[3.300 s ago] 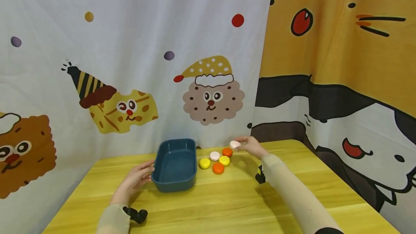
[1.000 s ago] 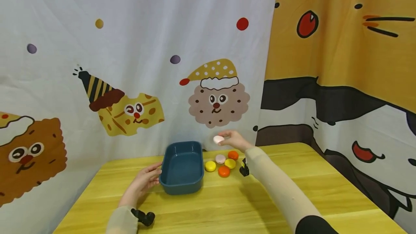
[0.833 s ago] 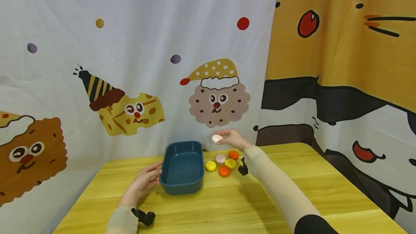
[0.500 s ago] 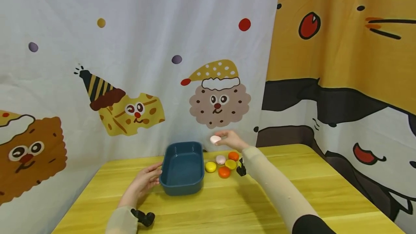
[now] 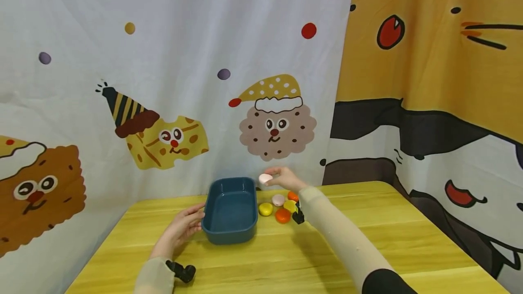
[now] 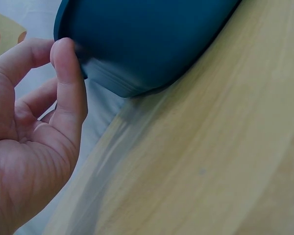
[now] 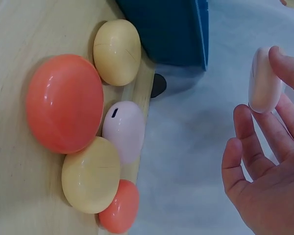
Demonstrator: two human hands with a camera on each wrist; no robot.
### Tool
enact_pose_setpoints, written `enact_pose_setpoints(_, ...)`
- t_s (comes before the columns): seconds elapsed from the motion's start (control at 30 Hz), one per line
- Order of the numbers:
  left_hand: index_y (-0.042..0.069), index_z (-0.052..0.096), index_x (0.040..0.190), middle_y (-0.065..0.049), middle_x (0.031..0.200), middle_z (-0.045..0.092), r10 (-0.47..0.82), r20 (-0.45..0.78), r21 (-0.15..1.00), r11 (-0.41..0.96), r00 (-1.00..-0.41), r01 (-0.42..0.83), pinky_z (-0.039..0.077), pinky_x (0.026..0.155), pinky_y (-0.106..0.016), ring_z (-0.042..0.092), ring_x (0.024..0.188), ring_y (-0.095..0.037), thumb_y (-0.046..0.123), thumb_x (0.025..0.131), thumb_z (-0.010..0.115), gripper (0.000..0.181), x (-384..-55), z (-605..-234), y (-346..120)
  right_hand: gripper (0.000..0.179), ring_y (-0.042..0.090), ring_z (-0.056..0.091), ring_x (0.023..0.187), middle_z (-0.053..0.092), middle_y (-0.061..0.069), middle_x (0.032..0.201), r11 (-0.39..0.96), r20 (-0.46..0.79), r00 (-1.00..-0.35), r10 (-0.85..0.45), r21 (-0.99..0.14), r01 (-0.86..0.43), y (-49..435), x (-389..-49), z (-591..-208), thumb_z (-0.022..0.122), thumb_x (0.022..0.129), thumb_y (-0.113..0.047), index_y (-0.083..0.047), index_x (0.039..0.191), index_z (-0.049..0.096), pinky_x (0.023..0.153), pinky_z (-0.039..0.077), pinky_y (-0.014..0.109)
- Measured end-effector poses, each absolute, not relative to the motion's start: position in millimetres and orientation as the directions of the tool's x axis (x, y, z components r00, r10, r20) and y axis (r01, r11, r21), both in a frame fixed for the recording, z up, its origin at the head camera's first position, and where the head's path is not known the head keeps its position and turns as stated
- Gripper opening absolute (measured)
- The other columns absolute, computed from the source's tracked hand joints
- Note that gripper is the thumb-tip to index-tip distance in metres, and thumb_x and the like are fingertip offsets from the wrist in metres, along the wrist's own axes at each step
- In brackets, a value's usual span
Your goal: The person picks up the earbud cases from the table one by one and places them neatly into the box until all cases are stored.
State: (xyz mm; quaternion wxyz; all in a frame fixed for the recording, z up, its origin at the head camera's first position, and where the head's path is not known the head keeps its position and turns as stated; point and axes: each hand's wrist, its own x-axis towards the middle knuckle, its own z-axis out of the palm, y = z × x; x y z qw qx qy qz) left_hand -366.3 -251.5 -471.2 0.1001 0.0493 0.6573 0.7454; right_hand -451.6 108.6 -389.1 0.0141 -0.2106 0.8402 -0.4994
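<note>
My right hand (image 5: 284,178) pinches a pale pink, glossy, pebble-shaped piece (image 5: 265,179) between thumb and fingers. It is raised beside the far right corner of a deep blue rectangular dish (image 5: 229,237). In the right wrist view the held pale piece (image 7: 264,82) stands on edge, with the lower fingers loosely bent under it. My left hand (image 5: 181,229) is at the dish's left side; in the left wrist view its thumb and forefinger pinch the rim of the dish (image 6: 147,44). Nothing shows inside the dish in the head view.
Right of the dish lie similar rounded pieces: a yellow one (image 5: 265,209), a pink one (image 5: 278,200), an orange one (image 5: 283,215), another yellow (image 7: 91,175) and another orange (image 7: 119,207). The wooden table (image 5: 253,267) ends against a printed curtain (image 5: 196,58).
My right hand has lifted the pale pink piece from the right end of the group and carried it left, over the others, toward the dish. The left hand keeps its place at the dish.
</note>
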Motion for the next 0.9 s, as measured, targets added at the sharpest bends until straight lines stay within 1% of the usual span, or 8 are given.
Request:
enact_pose_setpoints(0.27, -0.004, 0.027, 0.15, -0.007, 0.099, 0.062, 0.214, -0.068, 0.987, -0.125, -0.974, -0.097, 0.053, 0.064, -0.021, 0.059, 0.062, -0.009, 0.009, 0.099, 0.055, 0.06, -369.0, -471.5, -251.4, 0.048, 0.026, 0.057, 0.11, 0.064, 0.01, 0.122, 0.439, 0.198, -0.895, -0.4, -0.816, -0.376, 100.4, -458.6, -391.9, 0.076, 0.083, -0.014, 0.0, 0.127, 0.062, 0.093, 0.048, 0.041)
enact_pose_setpoints(0.37, -0.004, 0.029, 0.15, -0.008, 0.1, 0.062, 0.207, -0.068, 0.989, -0.114, -0.976, -0.094, 0.053, 0.064, -0.022, 0.059, 0.063, -0.009, 0.009, 0.098, 0.056, 0.059, -369.5, -472.4, -250.6, 0.048, 0.025, 0.058, 0.108, 0.064, 0.01, 0.121, 0.442, 0.215, -0.891, -0.4, -0.806, -0.393, 97.7, -460.2, -391.9, 0.076, 0.083, -0.012, 0.0, 0.127, 0.062, 0.092, 0.048, 0.04)
enact_pose_setpoints(0.5, -0.004, 0.029, 0.149, -0.009, 0.101, 0.062, 0.208, -0.065, 0.99, -0.107, -0.976, -0.089, 0.053, 0.064, -0.022, 0.059, 0.063, -0.009, 0.008, 0.098, 0.056, 0.059, -369.1, -472.4, -250.3, 0.048, 0.027, 0.057, 0.112, 0.063, 0.011, 0.124, 0.439, 0.22, -0.894, -0.39, -0.809, -0.391, 93.9, -459.6, -386.8, 0.075, 0.083, -0.009, 0.0, 0.128, 0.061, 0.094, 0.048, 0.041)
enact_pose_setpoints(0.63, -0.005, 0.028, 0.15, -0.007, 0.098, 0.061, 0.225, -0.058, 0.988, -0.124, -0.973, -0.088, 0.053, 0.063, -0.02, 0.059, 0.062, -0.008, 0.008, 0.097, 0.058, 0.062, -367.5, -472.1, -249.4, 0.05, 0.026, 0.054, 0.117, 0.061, 0.01, 0.128, 0.434, 0.204, -0.901, -0.382, -0.821, -0.37, 91.6, -458.5, -381.4, 0.075, 0.083, -0.011, -0.003, 0.13, 0.061, 0.097, 0.045, 0.042)
enact_pose_setpoints(0.83, -0.005, 0.026, 0.15, -0.007, 0.098, 0.06, 0.236, -0.059, 0.987, -0.133, -0.97, -0.092, 0.053, 0.062, -0.019, 0.059, 0.061, -0.007, 0.008, 0.097, 0.057, 0.063, -366.4, -472.0, -249.5, 0.049, 0.027, 0.055, 0.115, 0.062, 0.01, 0.126, 0.418, 0.22, -0.9, -0.377, -0.826, -0.377, 89.6, -460.3, -379.0, 0.075, 0.084, -0.011, 0.0, 0.13, 0.06, 0.098, 0.045, 0.043)
enact_pose_setpoints(0.9, -0.005, 0.026, 0.15, -0.007, 0.096, 0.06, 0.233, -0.061, 0.987, -0.132, -0.971, -0.093, 0.053, 0.061, -0.02, 0.059, 0.061, -0.007, 0.008, 0.097, 0.057, 0.063, -366.6, -471.7, -249.7, 0.048, 0.026, 0.055, 0.114, 0.062, 0.01, 0.124, 0.412, 0.221, -0.904, -0.365, -0.833, -0.37, 89.6, -460.4, -378.0, 0.075, 0.084, -0.01, -0.001, 0.129, 0.061, 0.098, 0.045, 0.043)
